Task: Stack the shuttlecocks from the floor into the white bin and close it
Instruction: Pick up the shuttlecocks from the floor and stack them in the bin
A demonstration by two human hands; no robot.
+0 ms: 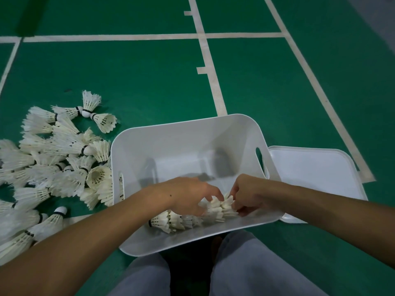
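Green court flooring carries everything. One nested row of shuttlecocks is pinched by the left hand and right hand along the near wall of the white bin. Many loose shuttlecocks are left beside its left wall; the lid, beside its right wall, is not yet fitted.

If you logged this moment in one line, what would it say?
hands: left, right both on nested shuttlecocks | place: inside white bin | floor pile: remains | lid: off, beside bin
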